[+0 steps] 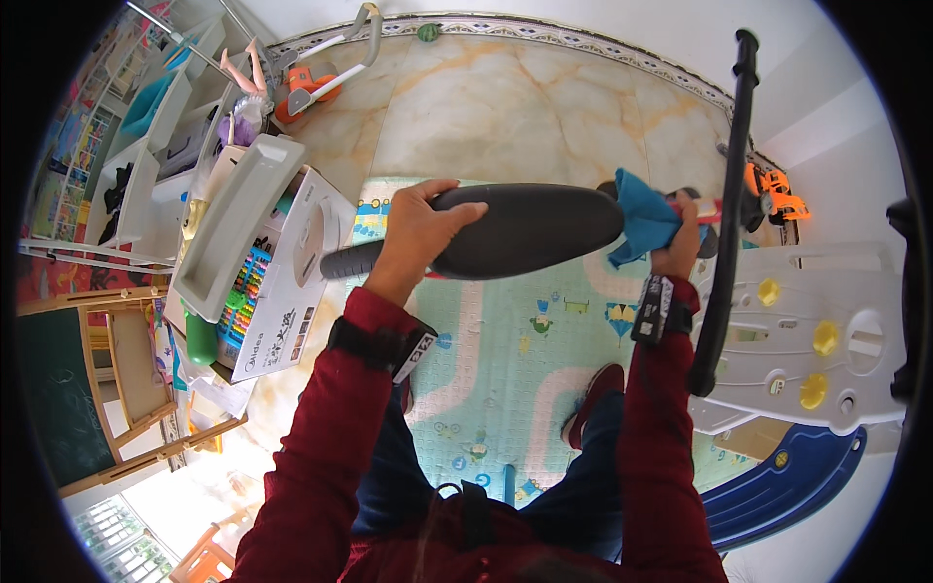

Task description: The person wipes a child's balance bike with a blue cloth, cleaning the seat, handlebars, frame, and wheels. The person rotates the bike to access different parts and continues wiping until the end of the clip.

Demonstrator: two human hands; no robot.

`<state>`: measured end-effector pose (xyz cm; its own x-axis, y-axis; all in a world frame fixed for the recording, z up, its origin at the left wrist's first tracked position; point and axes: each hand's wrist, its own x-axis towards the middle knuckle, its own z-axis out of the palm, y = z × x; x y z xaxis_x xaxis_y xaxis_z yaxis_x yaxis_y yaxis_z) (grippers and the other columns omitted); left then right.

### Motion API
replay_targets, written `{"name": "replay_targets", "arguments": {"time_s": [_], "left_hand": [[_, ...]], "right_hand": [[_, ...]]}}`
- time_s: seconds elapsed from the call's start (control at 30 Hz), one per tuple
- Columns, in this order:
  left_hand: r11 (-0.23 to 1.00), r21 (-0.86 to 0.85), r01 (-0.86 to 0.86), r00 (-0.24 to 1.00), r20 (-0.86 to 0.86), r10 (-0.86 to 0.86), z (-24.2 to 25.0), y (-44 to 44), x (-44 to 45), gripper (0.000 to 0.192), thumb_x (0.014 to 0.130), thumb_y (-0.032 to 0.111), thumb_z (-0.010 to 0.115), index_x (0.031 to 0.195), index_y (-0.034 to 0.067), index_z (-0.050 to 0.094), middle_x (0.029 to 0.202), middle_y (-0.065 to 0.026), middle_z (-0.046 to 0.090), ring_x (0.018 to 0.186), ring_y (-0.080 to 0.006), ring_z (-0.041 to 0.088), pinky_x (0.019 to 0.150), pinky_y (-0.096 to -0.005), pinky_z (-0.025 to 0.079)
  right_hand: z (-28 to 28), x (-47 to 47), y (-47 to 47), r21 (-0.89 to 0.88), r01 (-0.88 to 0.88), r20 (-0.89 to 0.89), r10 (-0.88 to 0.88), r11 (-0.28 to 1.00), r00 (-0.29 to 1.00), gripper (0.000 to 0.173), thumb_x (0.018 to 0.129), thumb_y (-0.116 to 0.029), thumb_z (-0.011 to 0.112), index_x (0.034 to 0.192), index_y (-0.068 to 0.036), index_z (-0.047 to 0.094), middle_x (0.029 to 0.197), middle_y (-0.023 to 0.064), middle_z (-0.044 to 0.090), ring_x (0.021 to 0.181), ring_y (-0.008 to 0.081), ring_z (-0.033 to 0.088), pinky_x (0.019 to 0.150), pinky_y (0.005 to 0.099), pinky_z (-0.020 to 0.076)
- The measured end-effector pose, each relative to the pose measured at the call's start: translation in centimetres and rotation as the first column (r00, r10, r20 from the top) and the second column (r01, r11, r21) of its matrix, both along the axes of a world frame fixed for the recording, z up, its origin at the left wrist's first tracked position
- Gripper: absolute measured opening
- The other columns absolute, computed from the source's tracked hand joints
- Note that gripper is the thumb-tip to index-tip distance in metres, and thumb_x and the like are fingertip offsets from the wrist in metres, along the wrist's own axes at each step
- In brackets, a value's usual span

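Observation:
My left hand (pixel 412 237) grips the rear end of a long black seat (pixel 536 229), thumb on top and fingers over its far edge. The seat appears to belong to a child's ride-on bike. A ribbed black part, perhaps a wheel (pixel 351 260), juts out left of my wrist. In my right hand (pixel 679 244) is a blue cloth (pixel 645 217), bunched beside the seat's front end and close to a red and white frame part (pixel 707 211). Farther right, a black handlebar (pixel 729 211) runs lengthwise. My right fingers are partly hidden by the cloth and frame.
Underfoot lies a green printed foam mat (pixel 503 379). A Midea carton (pixel 280 321) holding toys and a bead abacus (pixel 244 299) stands left, near a chalkboard (pixel 62 401). Grey plastic play panels (pixel 794 328) and a blue slide (pixel 794 481) are at right.

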<state>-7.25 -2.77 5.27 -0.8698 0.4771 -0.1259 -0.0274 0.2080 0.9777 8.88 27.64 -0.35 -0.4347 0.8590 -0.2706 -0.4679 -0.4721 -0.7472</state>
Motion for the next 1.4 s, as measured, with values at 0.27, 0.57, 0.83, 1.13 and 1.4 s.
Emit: {"name": "replay_targets", "arguments": {"time_s": [0.27, 0.57, 0.83, 1.13, 1.4], "left_hand": [[0.99, -0.141, -0.011, 1.0, 0.015, 0.013, -4.7, -2.4, -3.7, 0.04, 0.07, 0.01, 0.074, 0.107, -0.004, 0.065, 0.088, -0.0141, 0.068, 0.075, -0.0185, 0.065, 0.07, -0.027, 0.052], [0.906, -0.415, -0.087, 0.956, -0.289, -0.041, -4.4, -2.7, -3.6, 0.056, 0.064, 0.034, 0.078, 0.1, -0.007, 0.067, 0.087, -0.0183, 0.069, 0.077, -0.0244, 0.067, 0.075, -0.0301, 0.051], [0.771, -0.634, -0.051, 0.899, -0.366, -0.241, -2.9, -3.1, -4.1, 0.064, 0.065, 0.048, 0.076, 0.105, -0.001, 0.068, 0.101, -0.0197, 0.067, 0.095, -0.0317, 0.064, 0.087, -0.0401, 0.047], [0.716, -0.693, 0.079, 0.472, -0.607, -0.639, -3.3, 1.9, 5.5, 0.106, 0.054, 0.041, 0.086, 0.141, 0.011, 0.033, 0.14, -0.0221, 0.037, 0.134, -0.0424, 0.03, 0.102, -0.0674, 0.02], [0.68, -0.732, 0.031, 0.505, -0.576, -0.643, -4.4, 4.0, 3.2, 0.089, 0.056, 0.013, 0.078, 0.135, 0.01, 0.037, 0.125, -0.0176, 0.046, 0.129, -0.0404, 0.035, 0.104, -0.0671, 0.019]], "right_hand": [[-4.0, 2.5, -7.2, 0.123, -0.046, 0.046, 0.041, 0.991, 0.998, 0.025, 0.084, -0.023, 0.07, 0.1, -0.006, 0.065, 0.097, 0.0093, 0.065, 0.092, 0.0199, 0.062, 0.085, 0.0342, 0.0502], [-6.4, 3.2, -7.3, -0.006, -0.118, 0.17, 0.118, 0.993, 0.978, 0.022, 0.086, -0.032, 0.068, 0.084, -0.01, 0.064, 0.081, 0.0038, 0.064, 0.075, 0.017, 0.061, 0.071, 0.0322, 0.0507], [-7.4, 2.2, -12.7, 0.302, 0.194, -0.047, -0.189, 0.933, 0.981, 0.037, 0.08, -0.021, 0.077, 0.103, 0.004, 0.062, 0.095, 0.0077, 0.064, 0.082, 0.0134, 0.059, 0.077, 0.0278, 0.0479], [-5.6, 1.0, -11.4, 0.309, 0.079, 0.084, -0.11, 0.948, 0.99, 0.03, 0.079, -0.02, 0.077, 0.097, -0.002, 0.062, 0.085, 0.0031, 0.061, 0.076, 0.0103, 0.056, 0.067, 0.0267, 0.0465], [-2.1, 5.1, -8.8, 0.168, -0.33, 0.386, 0.246, 0.929, 0.889, 0.027, 0.08, -0.016, 0.076, 0.099, -0.003, 0.062, 0.085, 0.0031, 0.064, 0.074, 0.0119, 0.062, 0.068, 0.0247, 0.0496]]}}
